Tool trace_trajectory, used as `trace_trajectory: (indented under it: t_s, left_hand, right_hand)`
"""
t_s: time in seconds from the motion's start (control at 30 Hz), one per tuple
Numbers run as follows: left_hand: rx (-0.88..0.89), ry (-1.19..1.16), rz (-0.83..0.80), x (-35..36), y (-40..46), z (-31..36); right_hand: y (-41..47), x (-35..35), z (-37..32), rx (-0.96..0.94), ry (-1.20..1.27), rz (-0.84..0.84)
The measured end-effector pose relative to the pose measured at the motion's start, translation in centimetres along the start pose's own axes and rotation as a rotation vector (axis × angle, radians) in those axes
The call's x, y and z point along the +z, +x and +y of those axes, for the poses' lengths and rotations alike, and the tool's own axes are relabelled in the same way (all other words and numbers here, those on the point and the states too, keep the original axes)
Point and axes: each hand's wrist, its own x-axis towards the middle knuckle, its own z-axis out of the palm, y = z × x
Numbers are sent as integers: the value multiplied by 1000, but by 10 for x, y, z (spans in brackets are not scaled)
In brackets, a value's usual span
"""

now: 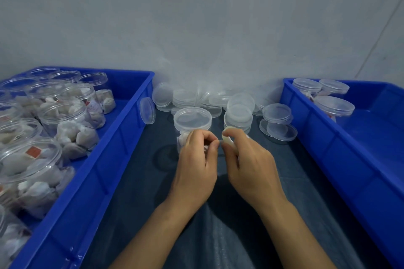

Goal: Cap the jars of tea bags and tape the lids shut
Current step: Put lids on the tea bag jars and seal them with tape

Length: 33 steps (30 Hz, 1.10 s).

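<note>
Both bare forearms reach in from the near edge and converge toward the middle. The left hand (pixel 196 159) shows its back to the camera, fingers curled, thumb and forefinger tips pinched together at its right side. The right hand (pixel 247 159) sits just beside it, fingers curled in a grip, its fingertips almost meeting the left hand's.

Dark blue-grey cloth-covered table (pixel 140 181) against a pale wall. On it, at left, a blue plastic crate (pixel 105 159) of uncapped tea-bag jars; at right, a 2nd blue crate (pixel 341 150) with capped jars. Between them, 1 capped jar (pixel 192 121) standing upright, and behind it a loose heap of clear lids (pixel 218 100), some stacked, 1 leaning against the left crate.
</note>
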Motion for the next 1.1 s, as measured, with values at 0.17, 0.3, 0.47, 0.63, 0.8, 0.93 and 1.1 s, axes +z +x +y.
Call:
trace_trajectory:
  t_s: [0.17,0.3,0.47,0.63,0.8,0.93,1.1]
  left_hand:
    - [26,-62,-6,-2,-1,4]
    - [53,1,-4,-4,0,3]
    - [112,91,43,-7,1,1]
    - [208,185,19,-12,1,-1]
    - [195,117,-18,-12,-2,6]
    - [119,98,0,-12,0,3]
    - [163,188,22,-18,2,-2]
  right_hand:
    - [0,-3,-2,-56,59,-16]
    - [1,-6,-4,-56,23,-23]
    - [3,-5,-2,-81,-35,6]
    - [3,-3,-4,-100,-13,16]
    - [1,-4,-2,-105,19,-20]
    - [1,-5,-3,-118,21,-53]
    - [1,-1,-5,-128,-1,-48]
